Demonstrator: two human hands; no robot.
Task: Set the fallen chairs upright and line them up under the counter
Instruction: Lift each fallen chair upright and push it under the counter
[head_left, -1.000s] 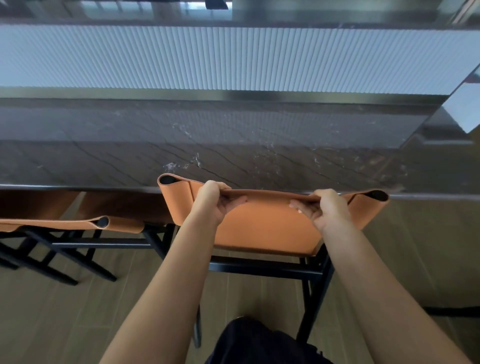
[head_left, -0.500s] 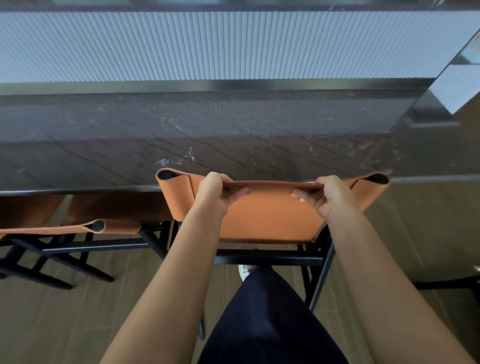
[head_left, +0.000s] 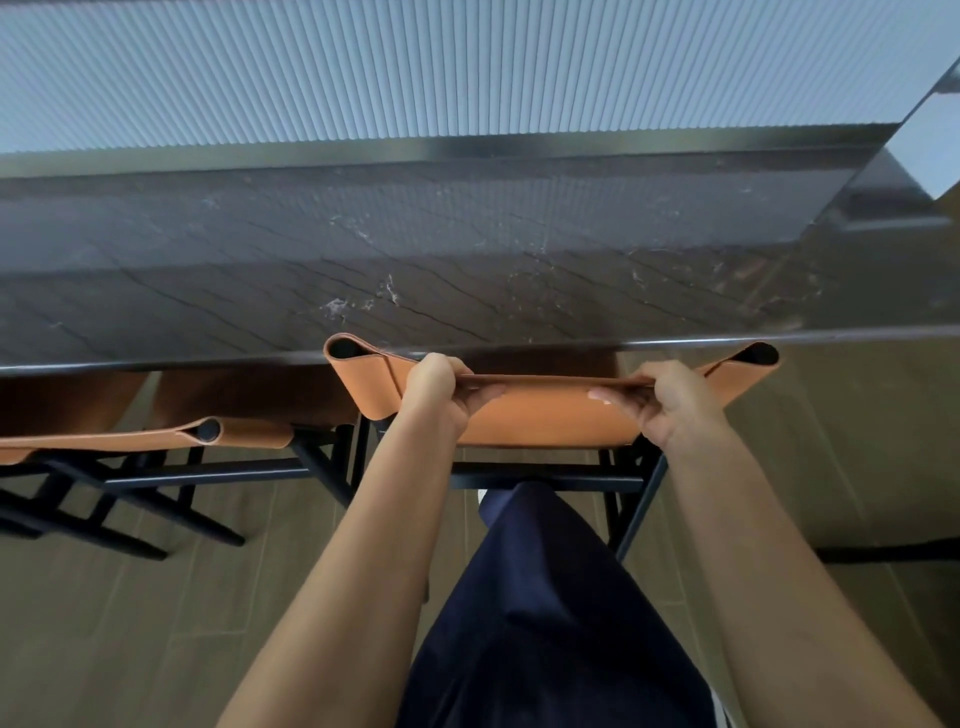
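The chair being handled stands upright on the floor (head_left: 130, 597), its tan leather back (head_left: 545, 421) right at the near rim of the dark stone bench (head_left: 467, 260), and its rolled top corners appear to meet that rim. The left hand (head_left: 441, 389) grips the top edge of the back with fingers curled over it, and the right hand (head_left: 670, 400) grips the same edge further along, so both are closed on the leather and not spread flat. The step appears to be the last push and squaring-up under the bench. To do it well, both hands should push equally so the black frame (head_left: 545, 475) slides straight and does not pivot on one leg. The grip is on soft leather, which may flex, so the push should be slow, stopping as soon as the back meets the stone. A leg in dark trousers (head_left: 545, 597) is forward between the arms, close to the frame's crossbar, and should be kept clear of it. The neighbouring chair (head_left: 156, 436) on the left is the guide for spacing and depth. This angle does not show whether the two backs line up, so that should be checked from the side.
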